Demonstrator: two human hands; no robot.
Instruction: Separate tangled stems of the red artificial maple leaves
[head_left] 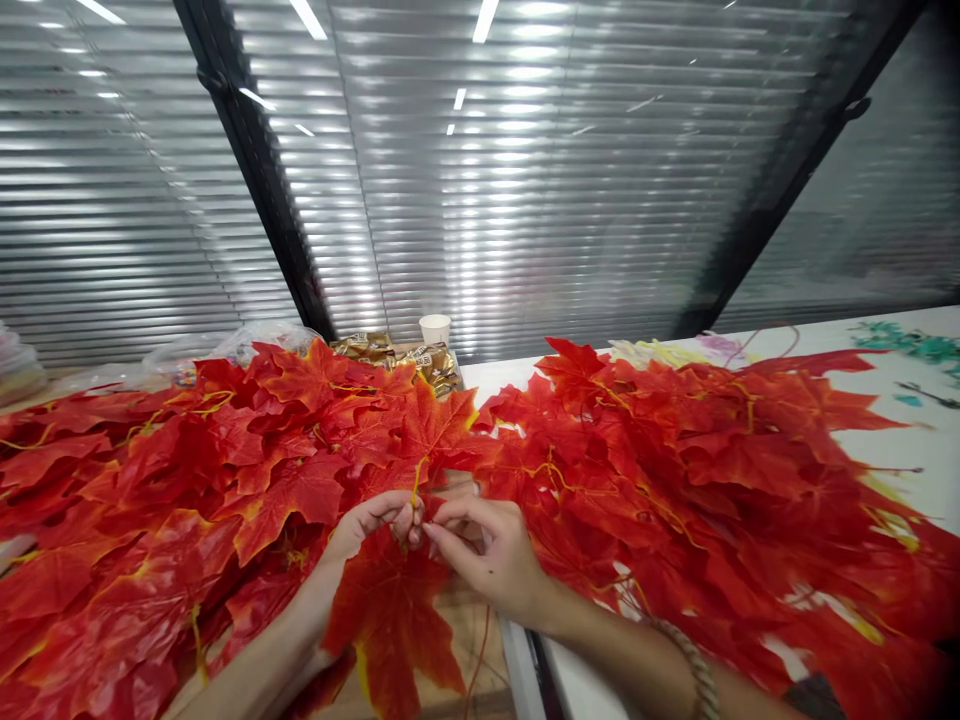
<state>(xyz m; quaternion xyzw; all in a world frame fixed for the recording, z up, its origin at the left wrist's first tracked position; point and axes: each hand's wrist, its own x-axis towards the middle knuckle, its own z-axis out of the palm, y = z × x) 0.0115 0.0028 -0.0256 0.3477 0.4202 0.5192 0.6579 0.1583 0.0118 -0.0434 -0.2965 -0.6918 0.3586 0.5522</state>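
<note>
Red artificial maple leaves cover the table in two big heaps, a left pile and a right pile. Between them, my left hand pinches the yellow stem of one leaf that stands up above my fingers. My right hand meets it fingertip to fingertip on the same stem. A large red leaf hangs below my left wrist. A beaded bracelet circles my right wrist.
A white paper cup and gold-wrapped packets stand at the back by the window blinds. Clear plastic bags lie at the back left. Green and yellow faux foliage lies on the white table at far right.
</note>
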